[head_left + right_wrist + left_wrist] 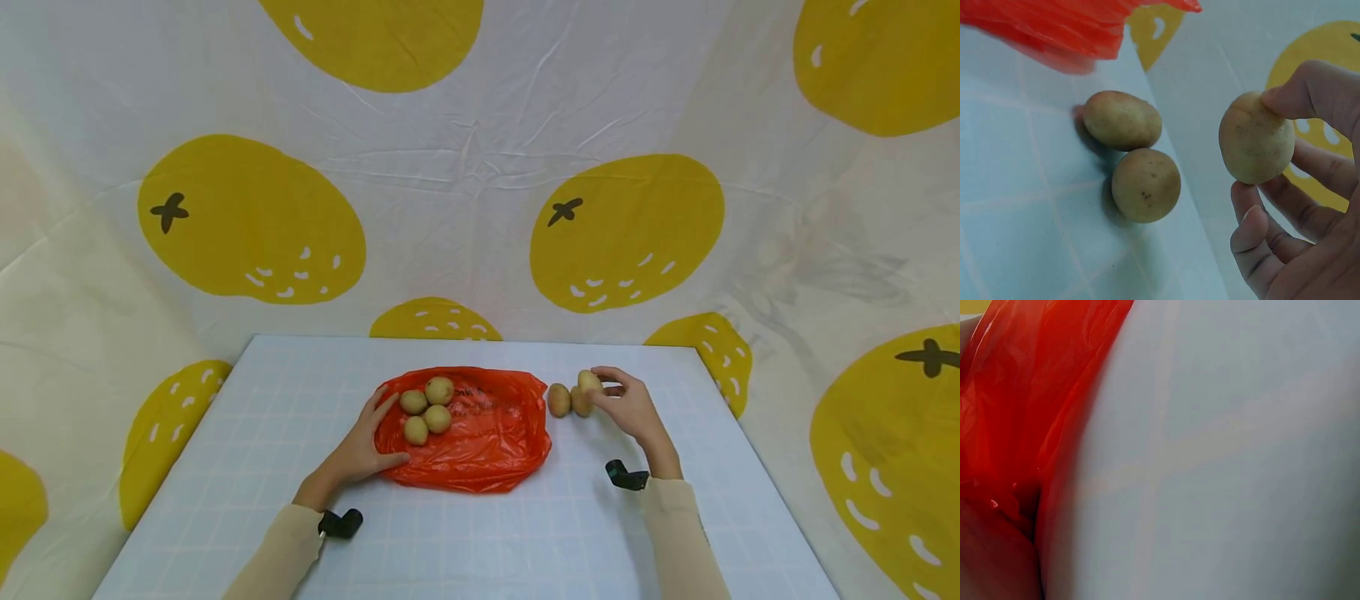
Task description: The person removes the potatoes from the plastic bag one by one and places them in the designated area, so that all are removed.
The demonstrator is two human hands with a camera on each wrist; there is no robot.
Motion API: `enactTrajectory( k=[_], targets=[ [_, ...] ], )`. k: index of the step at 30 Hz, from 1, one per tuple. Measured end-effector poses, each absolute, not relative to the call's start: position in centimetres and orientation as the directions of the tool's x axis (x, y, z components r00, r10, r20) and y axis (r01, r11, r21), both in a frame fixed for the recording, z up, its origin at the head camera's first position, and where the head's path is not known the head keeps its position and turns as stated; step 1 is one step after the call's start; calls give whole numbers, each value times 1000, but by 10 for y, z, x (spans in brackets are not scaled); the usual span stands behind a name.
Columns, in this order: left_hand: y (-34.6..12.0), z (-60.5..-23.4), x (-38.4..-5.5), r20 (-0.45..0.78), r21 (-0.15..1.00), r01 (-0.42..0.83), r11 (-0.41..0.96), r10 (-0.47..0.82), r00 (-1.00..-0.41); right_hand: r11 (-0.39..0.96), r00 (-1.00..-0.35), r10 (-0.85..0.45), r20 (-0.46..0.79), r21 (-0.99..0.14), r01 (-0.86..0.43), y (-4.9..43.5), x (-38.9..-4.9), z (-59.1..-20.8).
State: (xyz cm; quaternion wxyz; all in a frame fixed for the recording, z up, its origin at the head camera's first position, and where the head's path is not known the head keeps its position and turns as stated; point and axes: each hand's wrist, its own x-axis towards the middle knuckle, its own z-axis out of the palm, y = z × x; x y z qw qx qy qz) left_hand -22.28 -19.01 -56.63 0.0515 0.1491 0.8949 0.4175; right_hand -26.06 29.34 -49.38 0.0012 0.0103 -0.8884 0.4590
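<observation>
Head view: right hand (632,408) pinches potato (588,381), two other potatoes (558,401) just leftward; wide-spread left hand (358,454) touches red bag (487,446).

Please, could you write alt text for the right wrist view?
A person's right-hand grip pinches one potato at right. Two more potatoes lie side by side on a pale checked table; part of a red plastic bag shows at top left.
</observation>
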Motion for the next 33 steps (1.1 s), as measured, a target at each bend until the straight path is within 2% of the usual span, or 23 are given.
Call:
enactTrajectory(
  k=[33],
  targets=[
    [-191,-568,-223,34,768,224,600,311,-950,641,-1000,19,20,-767,-3,320,-262,-511]
  ],
)
